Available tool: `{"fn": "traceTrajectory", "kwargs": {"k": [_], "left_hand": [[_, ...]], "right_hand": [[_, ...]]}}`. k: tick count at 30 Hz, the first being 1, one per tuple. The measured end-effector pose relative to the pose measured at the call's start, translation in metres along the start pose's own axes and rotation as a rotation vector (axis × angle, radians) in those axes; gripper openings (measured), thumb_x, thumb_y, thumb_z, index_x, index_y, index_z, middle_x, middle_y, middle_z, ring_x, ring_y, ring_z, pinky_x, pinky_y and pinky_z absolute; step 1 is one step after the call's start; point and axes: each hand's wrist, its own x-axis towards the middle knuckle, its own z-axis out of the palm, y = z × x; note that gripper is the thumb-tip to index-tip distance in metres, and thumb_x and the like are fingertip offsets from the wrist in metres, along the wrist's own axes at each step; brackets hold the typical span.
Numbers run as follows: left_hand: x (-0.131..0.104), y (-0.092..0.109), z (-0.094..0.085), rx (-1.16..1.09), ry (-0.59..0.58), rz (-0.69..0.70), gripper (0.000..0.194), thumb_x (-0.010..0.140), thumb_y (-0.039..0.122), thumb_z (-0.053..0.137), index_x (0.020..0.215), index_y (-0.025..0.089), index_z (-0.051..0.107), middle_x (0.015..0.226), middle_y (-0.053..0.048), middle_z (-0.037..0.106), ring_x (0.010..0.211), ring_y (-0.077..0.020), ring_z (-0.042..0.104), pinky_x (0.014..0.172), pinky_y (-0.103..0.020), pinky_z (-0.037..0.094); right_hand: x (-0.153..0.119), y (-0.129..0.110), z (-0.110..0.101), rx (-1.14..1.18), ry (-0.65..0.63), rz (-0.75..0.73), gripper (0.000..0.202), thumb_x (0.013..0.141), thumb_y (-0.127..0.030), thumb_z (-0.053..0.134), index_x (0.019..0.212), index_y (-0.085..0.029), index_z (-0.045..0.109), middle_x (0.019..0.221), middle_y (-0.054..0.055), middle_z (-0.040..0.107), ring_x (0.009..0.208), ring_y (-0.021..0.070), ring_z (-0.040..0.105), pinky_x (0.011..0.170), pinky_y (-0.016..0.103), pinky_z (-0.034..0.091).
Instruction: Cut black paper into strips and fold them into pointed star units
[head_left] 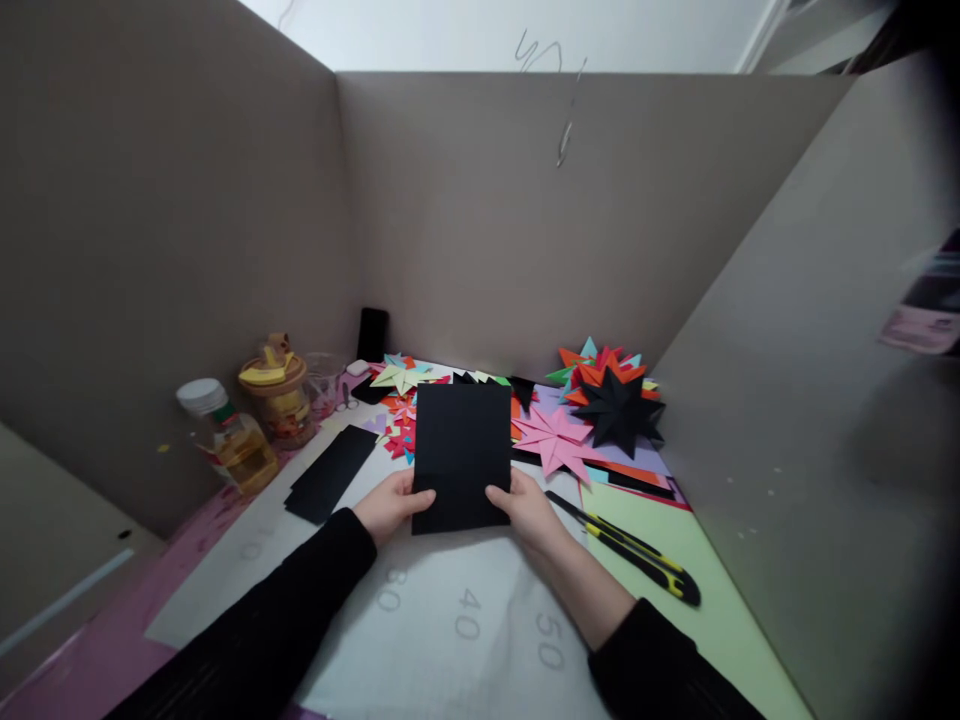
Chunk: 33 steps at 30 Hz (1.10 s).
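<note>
A flat rectangle of black paper [462, 450] is held up in front of me, its long side running away from me. My left hand [391, 503] grips its lower left edge, thumb on top and fingers underneath. On the opposite edge my right hand [526, 505] pinches the paper the same way. Whether it is one sheet or several stacked, I cannot tell. Left of the hands lie some black paper strips [331, 474], fanned slightly. A yellow and black utility knife [630, 550] rests to the right of my right hand.
Folded paper stars stand at the back, among them a pink star [556, 438] and a black star [621, 408]. A bottle [234, 440] and a lidded cup [279, 395] are at the left. Grey partition walls [487, 220] enclose the desk. Light green paper [720, 640] lies right.
</note>
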Motion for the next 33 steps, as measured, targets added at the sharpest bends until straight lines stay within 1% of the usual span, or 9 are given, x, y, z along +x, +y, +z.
{"fn": "traceTrajectory", "kwargs": {"k": [3, 6, 10, 12, 16, 20, 24, 30, 33], "left_hand": [[0.004, 0.009, 0.01, -0.232, 0.025, -0.127, 0.038, 0.068, 0.027, 0.073, 0.1, 0.009, 0.065, 0.092, -0.015, 0.071, 0.084, -0.0255, 0.067, 0.082, -0.037, 0.048], [0.016, 0.009, 0.017, -0.318, 0.104, -0.167, 0.034, 0.065, 0.022, 0.076, 0.095, 0.008, 0.067, 0.089, -0.015, 0.071, 0.08, -0.0241, 0.068, 0.079, -0.034, 0.05], [0.031, 0.005, 0.015, -0.345, 0.162, -0.217, 0.033, 0.064, 0.019, 0.076, 0.094, 0.008, 0.067, 0.087, -0.015, 0.072, 0.077, -0.0236, 0.068, 0.075, -0.033, 0.052], [0.035, 0.003, 0.011, -0.36, 0.184, -0.248, 0.033, 0.065, 0.019, 0.075, 0.096, 0.009, 0.067, 0.087, -0.015, 0.072, 0.076, -0.0237, 0.068, 0.074, -0.034, 0.052], [0.037, -0.001, 0.007, -0.412, 0.154, -0.313, 0.035, 0.068, 0.02, 0.074, 0.1, 0.01, 0.066, 0.091, -0.015, 0.071, 0.079, -0.0243, 0.068, 0.076, -0.035, 0.052], [0.033, -0.003, 0.01, -0.456, 0.098, -0.4, 0.039, 0.067, 0.024, 0.074, 0.103, 0.009, 0.066, 0.091, -0.016, 0.071, 0.078, -0.0256, 0.068, 0.076, -0.037, 0.051], [0.031, -0.003, 0.014, -0.462, 0.12, -0.449, 0.042, 0.066, 0.028, 0.075, 0.104, 0.01, 0.066, 0.09, -0.016, 0.071, 0.077, -0.0269, 0.067, 0.075, -0.038, 0.051], [0.028, -0.005, 0.018, -0.455, 0.09, -0.496, 0.043, 0.068, 0.03, 0.073, 0.106, 0.011, 0.065, 0.086, -0.014, 0.071, 0.078, -0.0252, 0.066, 0.074, -0.036, 0.05], [0.027, -0.003, 0.013, -0.371, 0.078, -0.398, 0.055, 0.073, 0.031, 0.068, 0.124, 0.016, 0.053, 0.082, -0.009, 0.07, 0.072, -0.0208, 0.065, 0.069, -0.032, 0.05]], "right_hand": [[-0.003, -0.012, -0.003, 0.078, -0.054, 0.08, 0.035, 0.06, -0.025, 0.073, 0.093, -0.018, 0.064, 0.09, 0.005, 0.071, 0.088, 0.0256, 0.064, 0.089, 0.043, 0.043], [-0.001, -0.017, -0.011, 0.093, -0.07, 0.075, 0.038, 0.059, -0.028, 0.075, 0.094, -0.019, 0.063, 0.089, 0.005, 0.071, 0.087, 0.0246, 0.064, 0.085, 0.041, 0.046], [0.004, -0.017, -0.029, 0.031, 0.034, 0.032, 0.042, 0.072, -0.033, 0.065, 0.112, -0.023, 0.055, 0.08, 0.002, 0.068, 0.07, 0.0172, 0.063, 0.065, 0.031, 0.05], [0.005, -0.015, -0.039, -0.051, 0.088, -0.033, 0.038, 0.079, -0.032, 0.056, 0.117, -0.026, 0.052, 0.085, 0.002, 0.067, 0.068, 0.0148, 0.062, 0.06, 0.026, 0.049], [0.002, -0.011, -0.052, -0.374, 0.055, -0.232, 0.027, 0.082, -0.022, 0.05, 0.106, -0.027, 0.063, 0.103, 0.004, 0.064, 0.09, 0.0171, 0.061, 0.076, 0.03, 0.049], [-0.001, -0.01, -0.054, -0.577, -0.015, -0.301, 0.029, 0.081, -0.014, 0.05, 0.1, -0.027, 0.068, 0.095, 0.004, 0.067, 0.088, 0.0176, 0.062, 0.079, 0.031, 0.049], [-0.001, -0.009, -0.051, -0.563, -0.082, -0.319, 0.027, 0.081, -0.017, 0.057, 0.101, -0.031, 0.069, 0.087, 0.003, 0.069, 0.077, 0.016, 0.065, 0.068, 0.028, 0.052], [-0.004, 0.001, -0.053, -0.489, -0.147, -0.267, 0.032, 0.08, -0.017, 0.061, 0.107, -0.033, 0.066, 0.09, 0.003, 0.071, 0.073, 0.016, 0.068, 0.066, 0.028, 0.055], [-0.007, 0.003, -0.055, -0.461, -0.121, -0.23, 0.029, 0.08, -0.017, 0.062, 0.104, -0.032, 0.068, 0.086, 0.004, 0.071, 0.07, 0.0167, 0.068, 0.065, 0.029, 0.056]]}}
